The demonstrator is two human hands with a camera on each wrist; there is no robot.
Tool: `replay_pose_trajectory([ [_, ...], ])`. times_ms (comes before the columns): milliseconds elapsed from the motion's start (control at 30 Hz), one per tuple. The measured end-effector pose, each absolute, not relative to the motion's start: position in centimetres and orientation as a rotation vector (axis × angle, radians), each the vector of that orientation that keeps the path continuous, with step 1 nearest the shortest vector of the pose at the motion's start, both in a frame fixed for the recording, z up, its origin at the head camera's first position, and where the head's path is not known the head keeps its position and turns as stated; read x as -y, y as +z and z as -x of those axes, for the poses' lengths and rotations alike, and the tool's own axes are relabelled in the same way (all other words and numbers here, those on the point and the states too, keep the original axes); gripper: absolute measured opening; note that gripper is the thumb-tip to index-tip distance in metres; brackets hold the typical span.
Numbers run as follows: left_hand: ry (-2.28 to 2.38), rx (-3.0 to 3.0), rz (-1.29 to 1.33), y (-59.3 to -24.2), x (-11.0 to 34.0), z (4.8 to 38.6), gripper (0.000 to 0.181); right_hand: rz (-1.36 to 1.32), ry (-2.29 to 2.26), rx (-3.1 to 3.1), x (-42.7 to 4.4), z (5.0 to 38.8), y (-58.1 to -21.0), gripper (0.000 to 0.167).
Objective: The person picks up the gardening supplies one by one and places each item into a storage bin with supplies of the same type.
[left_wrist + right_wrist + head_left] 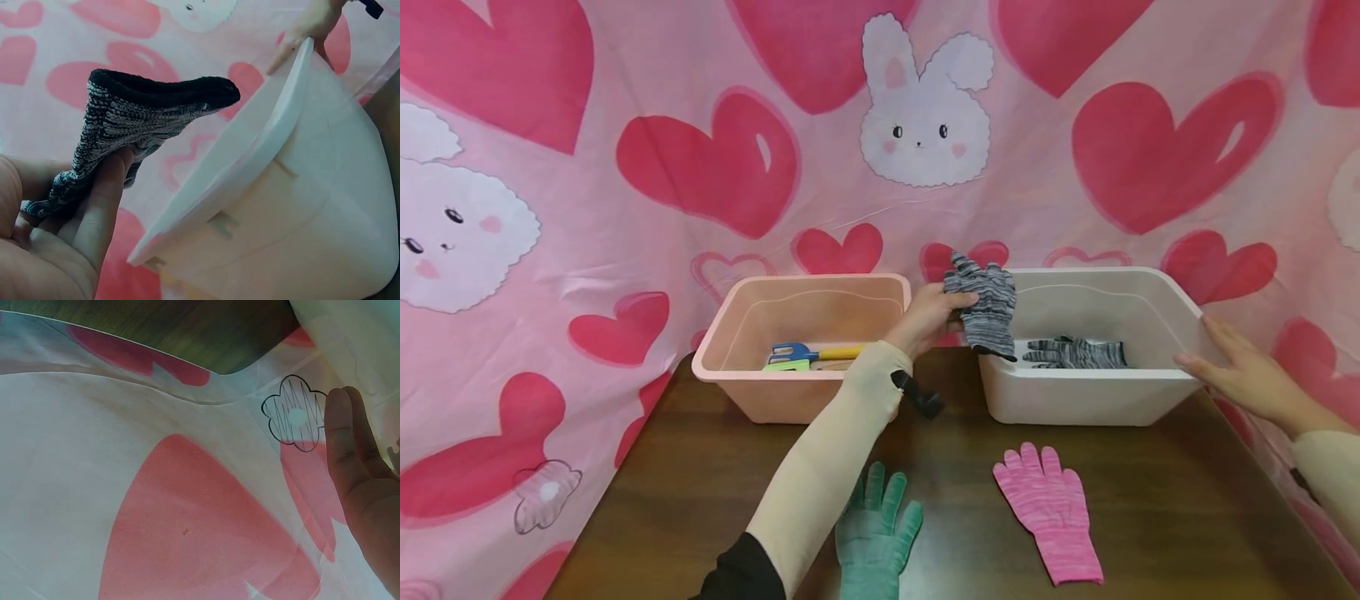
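Observation:
My left hand pinches a grey-and-black knitted glove between thumb and fingers, just above the left end of the white bin. The black cuff of this glove hangs downward in the head view. Inside the white bin lies another grey-and-black glove. At the bin's right end, my right hand rests against the wall near the rim. The right wrist view shows its fingers straight along the bin's outside.
A peach bin on the left holds a blue-and-yellow hand tool and a green item. On the brown table lie a green glove, partly behind the left forearm, and a pink glove. A heart-patterned cloth hangs behind.

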State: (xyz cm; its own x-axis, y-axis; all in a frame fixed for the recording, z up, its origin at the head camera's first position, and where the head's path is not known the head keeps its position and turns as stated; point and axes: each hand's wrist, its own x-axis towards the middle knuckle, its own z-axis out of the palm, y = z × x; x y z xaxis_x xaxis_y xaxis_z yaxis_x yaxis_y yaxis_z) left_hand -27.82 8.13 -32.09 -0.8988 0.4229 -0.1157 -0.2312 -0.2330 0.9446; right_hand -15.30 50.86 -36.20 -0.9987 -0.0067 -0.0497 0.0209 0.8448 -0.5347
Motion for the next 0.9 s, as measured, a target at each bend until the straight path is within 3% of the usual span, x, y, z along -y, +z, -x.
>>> replay_pose_trajectory([
  [467,2.094,-1.759,-0.288,-32.9,-13.7,29.3,0.030,-0.045,-0.871,-2.986,-50.5,15.1,-36.2,0.102],
  [900,2.148,-1.622,-0.334,-33.5,-15.4,29.6,0.033,-0.056,-0.881,-2.956,-50.6,15.1,-36.2,0.102],
])
